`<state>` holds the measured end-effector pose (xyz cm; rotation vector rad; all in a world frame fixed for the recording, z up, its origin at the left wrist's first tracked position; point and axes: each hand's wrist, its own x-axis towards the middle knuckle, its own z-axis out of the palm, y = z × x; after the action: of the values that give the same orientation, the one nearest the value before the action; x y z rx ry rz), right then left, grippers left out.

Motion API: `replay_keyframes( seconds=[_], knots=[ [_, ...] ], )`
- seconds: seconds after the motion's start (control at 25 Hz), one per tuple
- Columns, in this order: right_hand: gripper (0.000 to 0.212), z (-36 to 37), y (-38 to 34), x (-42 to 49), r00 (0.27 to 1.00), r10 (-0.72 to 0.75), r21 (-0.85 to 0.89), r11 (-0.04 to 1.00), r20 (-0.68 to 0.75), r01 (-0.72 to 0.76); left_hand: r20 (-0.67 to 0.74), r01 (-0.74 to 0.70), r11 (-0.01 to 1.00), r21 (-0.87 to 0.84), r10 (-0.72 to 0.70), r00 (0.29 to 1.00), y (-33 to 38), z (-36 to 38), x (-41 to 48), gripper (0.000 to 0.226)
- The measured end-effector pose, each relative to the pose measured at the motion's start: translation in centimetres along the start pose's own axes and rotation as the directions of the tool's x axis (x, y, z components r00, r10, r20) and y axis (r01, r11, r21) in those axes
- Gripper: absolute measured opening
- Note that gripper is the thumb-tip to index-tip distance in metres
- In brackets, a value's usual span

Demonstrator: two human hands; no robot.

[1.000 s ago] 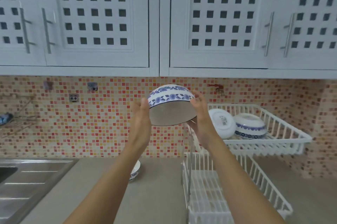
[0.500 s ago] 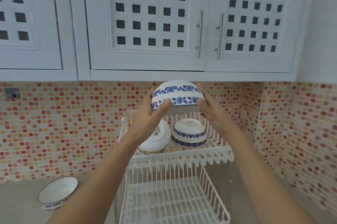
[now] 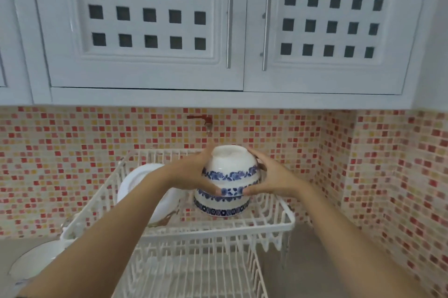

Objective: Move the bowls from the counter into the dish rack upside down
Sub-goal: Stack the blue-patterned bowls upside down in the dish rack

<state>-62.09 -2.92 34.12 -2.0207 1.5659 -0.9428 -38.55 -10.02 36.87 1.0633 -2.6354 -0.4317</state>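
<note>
I hold a white bowl with blue flower bands (image 3: pixel 230 166) upside down between my left hand (image 3: pixel 191 174) and my right hand (image 3: pixel 274 177). It sits on top of a second upside-down blue-patterned bowl (image 3: pixel 221 208) standing in the upper tier of the white dish rack (image 3: pixel 274 225). A third white bowl (image 3: pixel 138 179) leans on its side at the left of that tier, partly hidden by my left forearm. On the counter at lower left lies another bowl (image 3: pixel 36 259), upright, with a dark rim.
The rack's lower tier (image 3: pixel 194 271) of white wires is below the upper one. White cabinet doors with metal handles (image 3: pixel 229 26) hang close above. A red and yellow mosaic wall (image 3: pixel 363 164) closes off the back and right side.
Both hands have lowered the upside-down bowl from above the rack onto the bowl standing in the upper tier. The view has moved closer to the rack.
</note>
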Motion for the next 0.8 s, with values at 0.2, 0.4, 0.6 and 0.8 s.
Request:
replay_keyframes(
  seconds=[0.2,0.4,0.6,0.8],
  knots=[
    [0.121,0.9,1.7,2.6,0.998,0.029,-0.153,0.988,0.055,-0.021,0.026,0.123,0.975,0.184,-0.129,0.991,-0.5,0.9,1.9,0.124],
    [0.123,1.3,2.1,3.4,0.995,0.06,-0.339,0.94,0.082,-0.029,0.022,0.184,0.949,0.257,-0.196,0.98,-0.1,2.3,2.6,0.114],
    [0.126,1.4,2.2,3.7,0.99,0.081,-0.475,0.88,0.116,-0.017,0.038,0.231,0.928,0.292,-0.252,0.967,0.3,3.4,2.7,0.111],
    [0.126,1.4,1.9,3.7,0.984,0.124,-0.552,0.833,0.13,-0.032,0.064,0.256,0.914,0.315,-0.289,0.955,0.8,3.4,2.7,0.104]
  ],
)
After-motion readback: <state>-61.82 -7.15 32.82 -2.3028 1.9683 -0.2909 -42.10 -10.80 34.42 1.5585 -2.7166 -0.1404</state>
